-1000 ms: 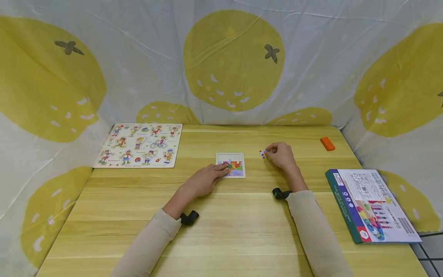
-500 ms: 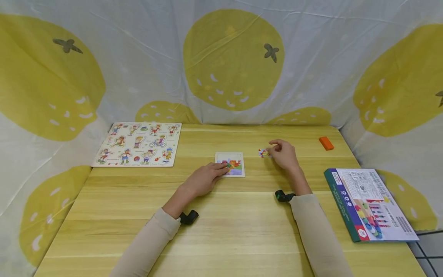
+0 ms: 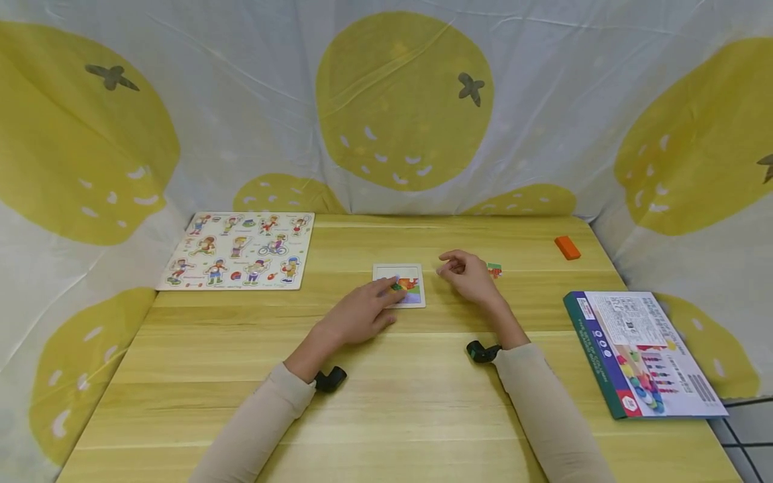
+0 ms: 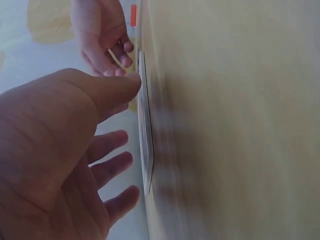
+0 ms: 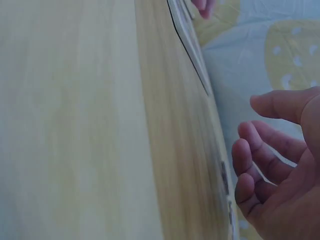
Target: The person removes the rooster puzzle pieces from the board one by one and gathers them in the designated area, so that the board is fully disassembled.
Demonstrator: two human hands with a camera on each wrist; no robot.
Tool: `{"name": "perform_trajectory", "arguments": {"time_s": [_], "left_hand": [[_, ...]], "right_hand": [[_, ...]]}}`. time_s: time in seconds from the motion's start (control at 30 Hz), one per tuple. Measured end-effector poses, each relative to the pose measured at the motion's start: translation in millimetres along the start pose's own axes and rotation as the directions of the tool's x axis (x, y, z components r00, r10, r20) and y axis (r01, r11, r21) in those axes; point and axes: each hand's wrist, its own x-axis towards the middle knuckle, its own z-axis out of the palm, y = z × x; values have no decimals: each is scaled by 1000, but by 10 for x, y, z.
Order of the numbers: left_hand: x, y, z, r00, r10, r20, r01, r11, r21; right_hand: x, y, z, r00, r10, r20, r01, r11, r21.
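Note:
A small white-framed jigsaw tray (image 3: 418, 268) lies mid-table, with a partly filled orange, green and purple picture. My left hand (image 3: 362, 310) reaches over its lower left part, fingers spread and loosely straight. Seen edge-on in the left wrist view, the tray (image 4: 146, 125) is right at the thumb tip. To the tray's right, my right hand (image 3: 474, 280) hovers low with loosely bent fingers. In the right wrist view that hand (image 5: 280, 165) holds nothing, its thumb apart from the fingertips. A green and red puzzle piece (image 3: 494, 270) shows just beyond its right side.
A peg puzzle board (image 3: 238, 251) with sports figures lies at the back left. An orange block (image 3: 567, 248) sits at the back right, and a flat printed box (image 3: 643, 355) lies along the right edge. A lemon-print cloth (image 3: 404, 100) hangs behind the table.
My right hand has come away from the puzzle piece it was touching and shifted left; the green and red piece now shows. The left fingers have spread slightly over the tray.

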Motion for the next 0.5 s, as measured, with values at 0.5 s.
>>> {"name": "perform_trajectory", "arguments": {"time_s": [0.5], "left_hand": [[37,200,69,990,-70,123,61,995,78]], "right_hand": [[48,-108,230,995,-29,91,30,999,-14]]}}
